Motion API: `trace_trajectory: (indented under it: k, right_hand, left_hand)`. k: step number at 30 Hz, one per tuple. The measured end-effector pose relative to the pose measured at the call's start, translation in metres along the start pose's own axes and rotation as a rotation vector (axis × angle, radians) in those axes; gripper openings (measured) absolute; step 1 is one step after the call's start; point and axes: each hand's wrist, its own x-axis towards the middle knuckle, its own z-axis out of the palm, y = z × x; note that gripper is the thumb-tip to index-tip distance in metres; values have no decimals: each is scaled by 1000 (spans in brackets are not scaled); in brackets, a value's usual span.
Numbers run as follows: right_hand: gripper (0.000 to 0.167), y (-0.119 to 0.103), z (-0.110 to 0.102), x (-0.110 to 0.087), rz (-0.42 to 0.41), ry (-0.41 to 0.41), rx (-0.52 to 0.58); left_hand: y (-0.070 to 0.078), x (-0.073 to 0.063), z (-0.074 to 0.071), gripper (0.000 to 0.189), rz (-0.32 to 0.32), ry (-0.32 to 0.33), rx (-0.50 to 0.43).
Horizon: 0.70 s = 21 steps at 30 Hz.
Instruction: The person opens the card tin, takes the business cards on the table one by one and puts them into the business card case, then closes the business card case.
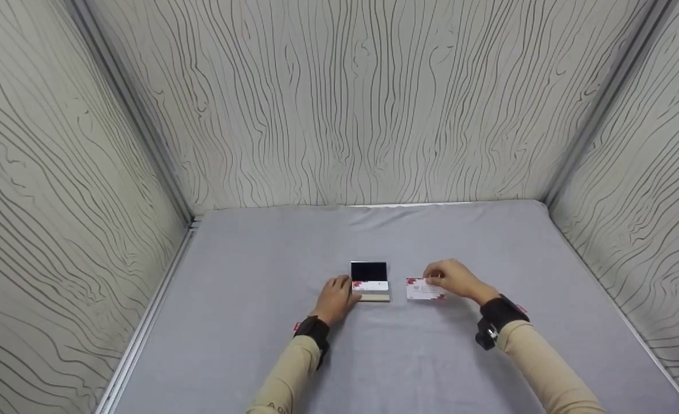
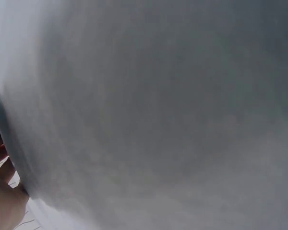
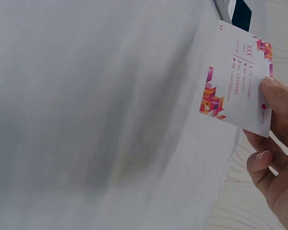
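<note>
A business card case (image 1: 369, 271) lies with its lid raised on the grey cloth, its inner lid dark. Inside it sits a white card with red corner print (image 1: 370, 286). My left hand (image 1: 335, 299) holds the case by its left side, thumb at the front edge. Only a bit of that hand (image 2: 5, 196) enters the left wrist view. To the right of the case, my right hand (image 1: 454, 279) pinches a white business card (image 1: 424, 289) by its edge. In the right wrist view this card (image 3: 237, 76) shows pink and orange patterned corners and small print; the thumb lies on its face.
Grey cloth (image 1: 247, 247) covers the table, slightly wrinkled. Panels with a wood-grain line pattern (image 1: 362, 103) stand behind and at both sides, joined by metal posts. A metal rail (image 1: 144, 322) runs along the left table edge.
</note>
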Motion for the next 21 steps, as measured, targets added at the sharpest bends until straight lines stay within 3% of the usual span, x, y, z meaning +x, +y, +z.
trace_trajectory:
  k: [6,13,21]
  right_hand:
    - [10,-10,18,18,-49,44,-4]
    - [15,-20,33,33,-105,87,22]
    - [24,-30,47,48,-139,162,45]
  left_hand:
    - [0,0,2,47,-2,0,30]
    - [2,0,-2,46,-15,-18,2]
    - [-1,1,5,49,-36,-26,9]
